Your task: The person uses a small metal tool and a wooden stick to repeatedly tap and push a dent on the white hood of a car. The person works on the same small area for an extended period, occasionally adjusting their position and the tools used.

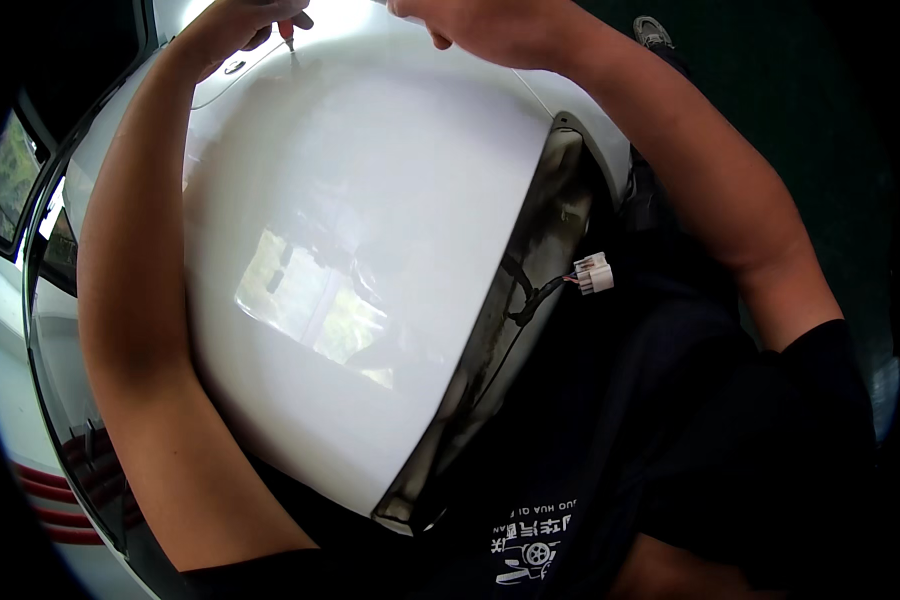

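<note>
Over the white car panel's [400,160] far left: left hand [242,22], the nearer, is pinching a red, slim-tipped tool [287,30] in its fingers, long axis pointing toward the panel; right hand [475,28] is overlapping panel's far right, hold untellable.

1. Left hand [245,18], at the top edge, holds an orange tool [286,29], tip toward the white panel [390,180].
2. Right hand [480,28] is over the panel's far end, partly cut off; its grip cannot be told.
3. White connector [595,273] sticks out on a dark cable [538,299] from the opening [562,195] beside the panel.
4. Shoe [653,32] at upper right.
</note>
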Demonstrator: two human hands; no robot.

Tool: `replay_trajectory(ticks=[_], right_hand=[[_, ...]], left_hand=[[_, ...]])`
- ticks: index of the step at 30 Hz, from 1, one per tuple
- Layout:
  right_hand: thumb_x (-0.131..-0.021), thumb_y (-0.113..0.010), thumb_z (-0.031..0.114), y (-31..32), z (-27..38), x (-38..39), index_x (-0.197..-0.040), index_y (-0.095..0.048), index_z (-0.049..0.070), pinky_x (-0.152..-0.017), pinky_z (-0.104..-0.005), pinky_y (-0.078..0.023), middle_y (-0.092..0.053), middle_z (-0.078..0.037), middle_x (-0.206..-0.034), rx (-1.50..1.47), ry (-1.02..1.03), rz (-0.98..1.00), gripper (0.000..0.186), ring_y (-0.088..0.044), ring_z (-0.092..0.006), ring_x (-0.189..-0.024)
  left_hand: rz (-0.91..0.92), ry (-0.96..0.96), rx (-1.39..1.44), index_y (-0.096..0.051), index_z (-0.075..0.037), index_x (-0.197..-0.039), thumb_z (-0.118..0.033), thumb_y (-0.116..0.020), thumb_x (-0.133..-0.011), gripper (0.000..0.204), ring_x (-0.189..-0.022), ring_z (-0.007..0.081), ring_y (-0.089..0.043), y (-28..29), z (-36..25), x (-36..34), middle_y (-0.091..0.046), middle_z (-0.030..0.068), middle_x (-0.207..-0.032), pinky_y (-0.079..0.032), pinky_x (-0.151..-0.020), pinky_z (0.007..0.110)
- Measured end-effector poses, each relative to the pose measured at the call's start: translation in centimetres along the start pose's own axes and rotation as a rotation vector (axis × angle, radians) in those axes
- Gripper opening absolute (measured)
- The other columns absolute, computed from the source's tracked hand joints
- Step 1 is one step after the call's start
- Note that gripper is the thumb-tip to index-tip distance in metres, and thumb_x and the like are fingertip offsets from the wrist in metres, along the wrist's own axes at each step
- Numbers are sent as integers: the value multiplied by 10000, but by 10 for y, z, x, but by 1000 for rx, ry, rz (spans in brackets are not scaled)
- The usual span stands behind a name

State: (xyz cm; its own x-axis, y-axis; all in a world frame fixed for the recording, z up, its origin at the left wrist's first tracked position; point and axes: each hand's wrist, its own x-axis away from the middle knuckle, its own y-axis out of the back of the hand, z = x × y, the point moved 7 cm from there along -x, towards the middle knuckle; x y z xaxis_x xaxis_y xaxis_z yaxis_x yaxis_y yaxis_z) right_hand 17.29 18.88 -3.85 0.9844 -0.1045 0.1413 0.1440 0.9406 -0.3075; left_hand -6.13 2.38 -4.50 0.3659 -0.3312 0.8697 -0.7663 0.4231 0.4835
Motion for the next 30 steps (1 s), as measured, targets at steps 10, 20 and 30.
replay_trajectory(ticks=[10,20,30], right_hand=[[-1035,-503,179,12,-13,-4,-1323,-593,-31,-671,-282,-496,-661,-77,-900,-42,-3,-125,367,-582,-116,-703],[-1044,-502,176,10,-14,-1,-1342,-549,-34,-681,-301,-499,-645,-71,-920,-62,-120,-15,368,-573,-128,-698],[-1051,-507,169,21,-12,-1,-1397,-495,-30,-675,-284,-503,-642,-78,-946,-187,20,-213,399,-592,-129,-705]], left_hand=[[-38,-7,38,-689,-101,-1200,-445,-601,-1052,384,-587,55,-401,-5,1,-9,-763,59,-1053,-385,-567,200],[-16,17,52,-682,-83,-1191,-447,-603,-1051,399,-579,55,-407,-15,-5,-15,-762,67,-1052,-373,-552,206],[-30,24,8,-686,-77,-1182,-459,-604,-1049,412,-571,49,-405,-10,-8,-12,-765,63,-1039,-371,-547,203]])
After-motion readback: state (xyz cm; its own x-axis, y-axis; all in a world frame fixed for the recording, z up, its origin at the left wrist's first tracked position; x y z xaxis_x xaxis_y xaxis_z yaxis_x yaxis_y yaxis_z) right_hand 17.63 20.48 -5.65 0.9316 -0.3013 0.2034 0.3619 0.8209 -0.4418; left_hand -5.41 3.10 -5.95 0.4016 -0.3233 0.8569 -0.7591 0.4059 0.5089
